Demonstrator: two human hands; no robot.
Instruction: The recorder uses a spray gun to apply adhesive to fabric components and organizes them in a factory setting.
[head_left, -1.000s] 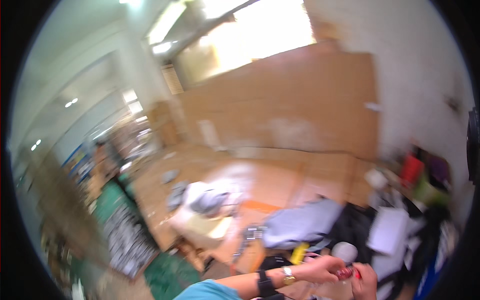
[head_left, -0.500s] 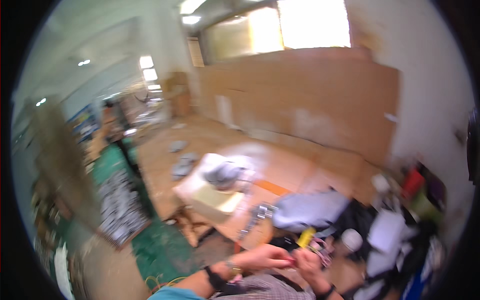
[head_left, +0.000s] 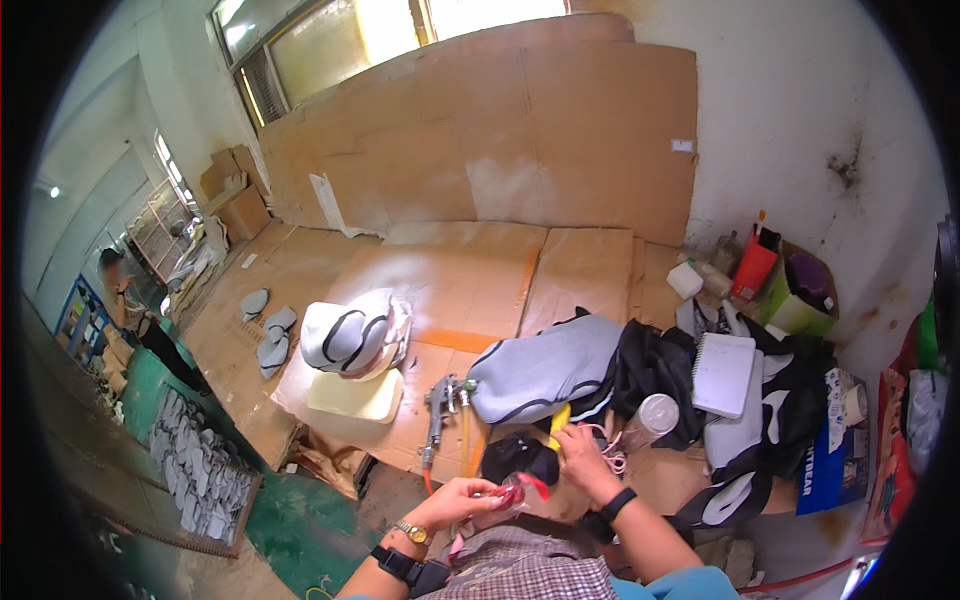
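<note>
My left hand is closed around a small glossy red object, kind unclear, with what looks like clear plastic below it. A curved red strip sticks out toward my right hand. Just right of it, my right hand has its fingers bent together at a slim yellow object; whether they grip it or something else is hidden. A pink cord lies beside that hand. In front of my hands is a black cap-like thing, and further left a metal spray gun with hoses.
Grey cut-out covers and black fabric lie on the cardboard-covered table. A grey-and-white rounded form stands left. At right are a clear jar, a spiral notebook and a blue box. A person stands far left.
My hands have parted: the right has moved forward to the yellow object, while the left keeps the red one. My view has swung right and steadied, showing more of the table's right end.
</note>
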